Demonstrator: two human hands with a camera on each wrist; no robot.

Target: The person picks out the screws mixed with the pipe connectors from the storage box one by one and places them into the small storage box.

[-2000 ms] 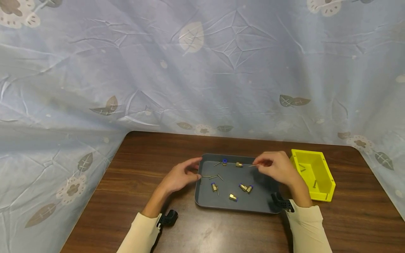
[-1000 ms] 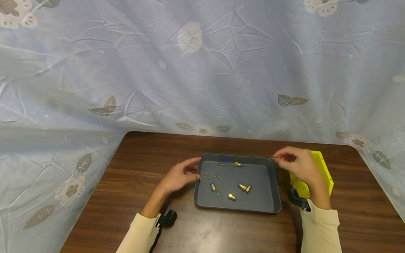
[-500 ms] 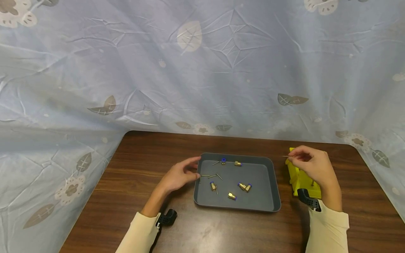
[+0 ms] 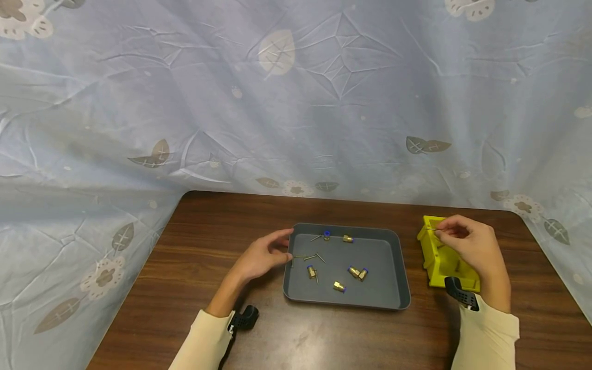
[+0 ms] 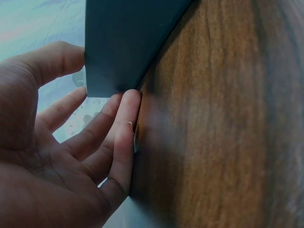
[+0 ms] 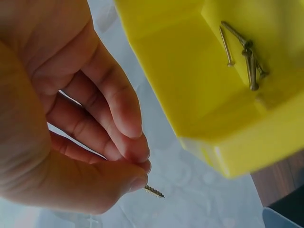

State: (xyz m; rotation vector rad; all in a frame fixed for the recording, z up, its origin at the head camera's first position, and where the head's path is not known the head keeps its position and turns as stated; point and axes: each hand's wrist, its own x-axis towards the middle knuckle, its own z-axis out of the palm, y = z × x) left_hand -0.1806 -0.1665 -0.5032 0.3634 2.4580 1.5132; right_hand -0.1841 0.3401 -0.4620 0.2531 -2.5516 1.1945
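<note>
My right hand pinches a screw between thumb and fingertips, its threaded tip sticking out. It is held over the far left part of the yellow bin; several screws lie inside that bin in the right wrist view. My left hand rests with relaxed fingers against the left side of the grey tray, touching its wall. Brass push-in fittings with blue ends lie scattered in the tray. More screws lie among them, mostly toward the left side.
Tray and bin stand side by side on a brown wooden table, a narrow strip of wood between them. A patterned pale blue curtain hangs behind the table and along its sides.
Holding the screw, my right hand has travelled right from above the tray to above the yellow bin. My left hand has stayed at the tray's left side.
</note>
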